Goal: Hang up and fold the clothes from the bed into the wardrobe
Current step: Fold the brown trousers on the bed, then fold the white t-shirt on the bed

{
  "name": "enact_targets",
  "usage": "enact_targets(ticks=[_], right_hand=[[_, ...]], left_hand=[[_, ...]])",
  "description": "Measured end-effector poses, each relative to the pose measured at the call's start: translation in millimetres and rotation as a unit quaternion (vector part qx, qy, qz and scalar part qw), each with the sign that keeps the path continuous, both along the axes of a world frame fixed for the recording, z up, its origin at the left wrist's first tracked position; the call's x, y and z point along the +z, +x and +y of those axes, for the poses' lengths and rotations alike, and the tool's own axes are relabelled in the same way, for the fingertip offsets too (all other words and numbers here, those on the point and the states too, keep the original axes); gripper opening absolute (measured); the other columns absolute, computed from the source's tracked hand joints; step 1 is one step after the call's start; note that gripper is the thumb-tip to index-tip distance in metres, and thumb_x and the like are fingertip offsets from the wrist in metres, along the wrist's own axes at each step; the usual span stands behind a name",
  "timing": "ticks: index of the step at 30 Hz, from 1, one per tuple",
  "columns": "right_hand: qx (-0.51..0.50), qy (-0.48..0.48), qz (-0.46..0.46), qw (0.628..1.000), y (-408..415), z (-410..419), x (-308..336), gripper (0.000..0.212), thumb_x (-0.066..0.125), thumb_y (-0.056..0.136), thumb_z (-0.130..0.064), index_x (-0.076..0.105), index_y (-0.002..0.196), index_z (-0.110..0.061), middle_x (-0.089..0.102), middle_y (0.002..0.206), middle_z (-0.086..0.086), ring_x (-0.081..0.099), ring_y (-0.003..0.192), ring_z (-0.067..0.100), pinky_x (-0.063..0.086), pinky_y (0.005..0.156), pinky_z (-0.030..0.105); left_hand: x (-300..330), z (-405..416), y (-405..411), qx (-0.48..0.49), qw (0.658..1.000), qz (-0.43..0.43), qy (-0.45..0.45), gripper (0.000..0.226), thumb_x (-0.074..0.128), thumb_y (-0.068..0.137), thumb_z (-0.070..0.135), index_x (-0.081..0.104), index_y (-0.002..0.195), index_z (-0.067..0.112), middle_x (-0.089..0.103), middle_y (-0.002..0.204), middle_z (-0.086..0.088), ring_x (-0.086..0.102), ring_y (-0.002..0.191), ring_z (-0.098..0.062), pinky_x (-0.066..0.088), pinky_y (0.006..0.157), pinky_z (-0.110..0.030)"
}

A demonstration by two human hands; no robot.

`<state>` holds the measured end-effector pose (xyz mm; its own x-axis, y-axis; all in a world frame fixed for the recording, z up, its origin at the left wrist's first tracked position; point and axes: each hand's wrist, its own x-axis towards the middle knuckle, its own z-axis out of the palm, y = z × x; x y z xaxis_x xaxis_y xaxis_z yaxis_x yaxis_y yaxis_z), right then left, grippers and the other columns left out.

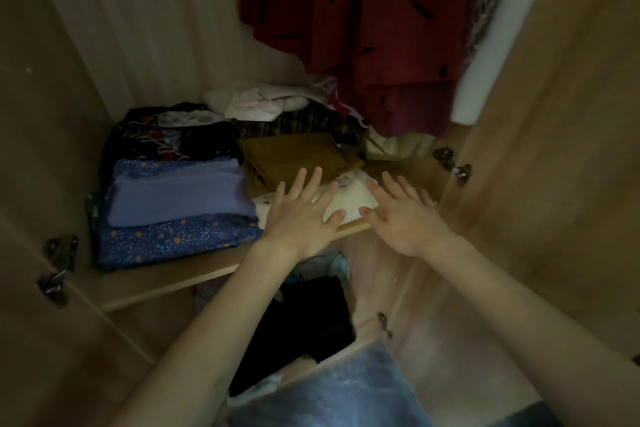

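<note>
While both hands lie flat with fingers spread, the head view shows a folded white garment at the front right of the wardrobe shelf, under and between them. The left hand presses its near left part; the right hand covers its right edge, perhaps partly on bare wood, since dim light blurs this. Its long axis runs left to right, just ahead of the wrists, touching the brown folded cloth behind. Neither hand is nearer.
</note>
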<state>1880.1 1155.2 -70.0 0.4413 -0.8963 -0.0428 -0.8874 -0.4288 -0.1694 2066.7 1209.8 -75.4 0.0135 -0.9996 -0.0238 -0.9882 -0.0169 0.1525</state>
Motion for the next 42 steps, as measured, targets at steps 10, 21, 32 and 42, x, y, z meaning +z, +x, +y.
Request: enact_targets(ticks=[10, 21, 32, 42], right_hand=[[-0.111, -0.039, 0.029, 0.993, -139, 66, 15, 0.066, 0.02, 0.098, -0.06, 0.003, 0.155, -0.031, 0.003, 0.163, 0.003, 0.0, 0.15, 0.026, 0.006, 0.118, 0.057], [-0.256, -0.086, 0.016, 0.963, -298, 174, 15, 0.063, 0.021, 0.099, -0.058, 0.009, 0.155, -0.031, 0.002, 0.164, 0.0, 0.002, 0.15, 0.021, 0.01, 0.119, 0.055], [-0.557, -0.066, 0.033, 0.827, -411, 332, -6, 0.063, 0.027, 0.099, -0.056, 0.012, 0.154, -0.03, 0.005, 0.164, 0.0, 0.004, 0.15, 0.021, 0.01, 0.119, 0.053], [-0.743, -0.059, 0.051, 0.664, -430, 476, -39, 0.065, 0.033, 0.099, -0.054, 0.013, 0.155, -0.026, 0.001, 0.164, 0.005, 0.0, 0.15, 0.026, 0.006, 0.118, 0.055]], left_hand=[[16, 12, -131, -0.116, 0.992, 0.016, -0.043, 0.062, 0.017, 0.1, 0.058, -0.004, 0.155, 0.038, -0.022, 0.161, 0.008, -0.022, 0.147, -0.011, -0.011, 0.12, -0.045], [16, 49, -327, -0.316, 0.945, 0.051, -0.071, 0.062, 0.02, 0.1, 0.058, 0.0, 0.155, 0.038, -0.017, 0.162, 0.01, -0.019, 0.147, -0.008, -0.009, 0.119, -0.042], [10, 111, -471, -0.545, 0.837, 0.037, -0.026, 0.062, 0.021, 0.101, 0.057, -0.001, 0.155, 0.038, -0.019, 0.161, 0.008, -0.02, 0.148, -0.01, -0.005, 0.121, -0.044], [-32, 174, -533, -0.652, 0.758, 0.008, -0.025, 0.063, 0.024, 0.1, 0.057, 0.003, 0.156, 0.036, -0.014, 0.163, 0.005, -0.01, 0.15, -0.017, -0.001, 0.12, -0.045]])
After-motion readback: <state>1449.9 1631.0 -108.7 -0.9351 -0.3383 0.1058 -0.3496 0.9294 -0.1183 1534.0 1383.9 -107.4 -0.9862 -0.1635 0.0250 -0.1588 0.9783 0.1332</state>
